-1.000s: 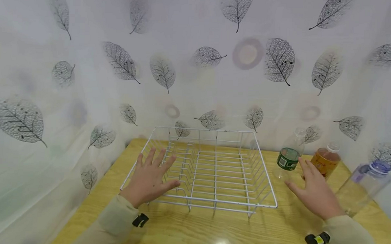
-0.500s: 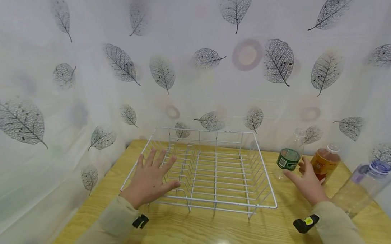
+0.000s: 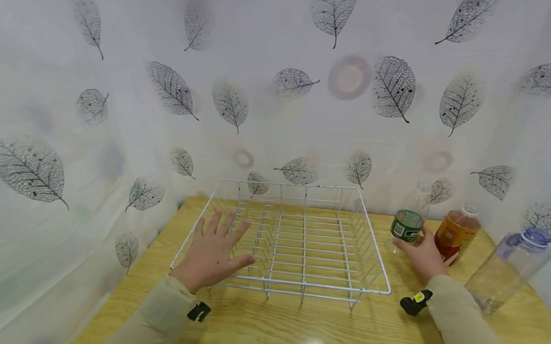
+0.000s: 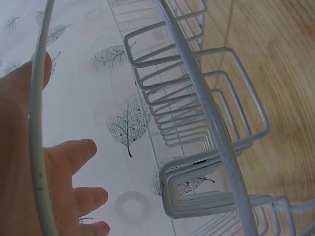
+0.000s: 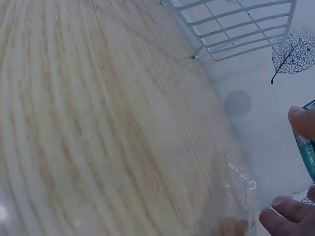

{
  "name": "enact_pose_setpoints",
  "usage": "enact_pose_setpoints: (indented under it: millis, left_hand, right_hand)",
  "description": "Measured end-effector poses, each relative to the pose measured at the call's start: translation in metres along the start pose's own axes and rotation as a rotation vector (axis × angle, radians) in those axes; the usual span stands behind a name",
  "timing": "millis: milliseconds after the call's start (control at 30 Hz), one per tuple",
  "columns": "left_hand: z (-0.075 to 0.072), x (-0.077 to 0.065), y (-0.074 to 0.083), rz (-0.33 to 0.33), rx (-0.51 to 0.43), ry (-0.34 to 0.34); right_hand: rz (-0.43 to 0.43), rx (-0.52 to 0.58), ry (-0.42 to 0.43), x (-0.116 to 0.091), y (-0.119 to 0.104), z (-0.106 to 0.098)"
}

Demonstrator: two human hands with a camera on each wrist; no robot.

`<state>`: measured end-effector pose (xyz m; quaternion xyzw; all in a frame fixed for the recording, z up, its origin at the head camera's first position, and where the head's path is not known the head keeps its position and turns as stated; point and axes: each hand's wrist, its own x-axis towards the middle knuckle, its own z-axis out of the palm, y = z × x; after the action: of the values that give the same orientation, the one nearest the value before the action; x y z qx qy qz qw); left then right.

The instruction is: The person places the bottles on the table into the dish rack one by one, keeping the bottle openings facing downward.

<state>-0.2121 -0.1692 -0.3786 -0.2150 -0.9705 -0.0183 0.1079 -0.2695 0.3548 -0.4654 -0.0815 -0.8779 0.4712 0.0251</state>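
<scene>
Right grip (image 3: 422, 255) curls round the green-labelled bottle (image 3: 407, 225), left grip (image 3: 213, 256) fully spread over the wire rack (image 3: 303, 283).

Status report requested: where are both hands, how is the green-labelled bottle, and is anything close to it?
Left hand spread over white rack. Right hand around green-labelled bottle, which appears upright. Orange-labelled bottle close beside.

Screened-off nook: leaf-print curtain (image 3: 277, 126), wood-grain tabletop (image 3: 261, 326).
</scene>
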Motion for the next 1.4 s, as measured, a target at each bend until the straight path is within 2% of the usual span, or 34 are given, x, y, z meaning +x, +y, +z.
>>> enact_pose_setpoints:
  millis: [133,300,567,767,933,1067,1233,1400]
  left_hand:
    - [0.001,0.001,0.001,0.0,-0.005,-0.001]
    - [0.003,0.001,0.001,0.002,-0.001,-0.001]
    - [0.004,0.001,0.001,0.007,0.001,0.005]
    - [0.005,0.001,0.001,0.014,0.001,0.011]
    - [0.005,0.002,0.002,0.02,-0.029,0.035]
    - [0.005,0.004,0.003,0.041,-0.032,0.068]
    - [0.002,0.006,0.008,0.069,-0.021,0.105]
    - [-0.005,0.009,0.021,0.112,-0.053,0.155]
  right_hand:
    - [-0.01,0.002,0.012,0.005,0.007,0.003]
    - [-0.011,-0.061,0.013,0.006,0.009,0.004]
    - [0.016,-0.059,0.042,-0.006,0.004,-0.001]
    - [-0.045,-0.072,0.09,-0.02,-0.006,-0.006]
    - [-0.17,-0.105,0.105,-0.031,-0.021,-0.016]
    - [-0.233,-0.162,0.071,-0.042,-0.039,-0.024]
    - [-0.303,-0.237,0.014,-0.059,-0.07,-0.03]
    - [-0.417,-0.284,-0.026,-0.081,-0.109,-0.026]
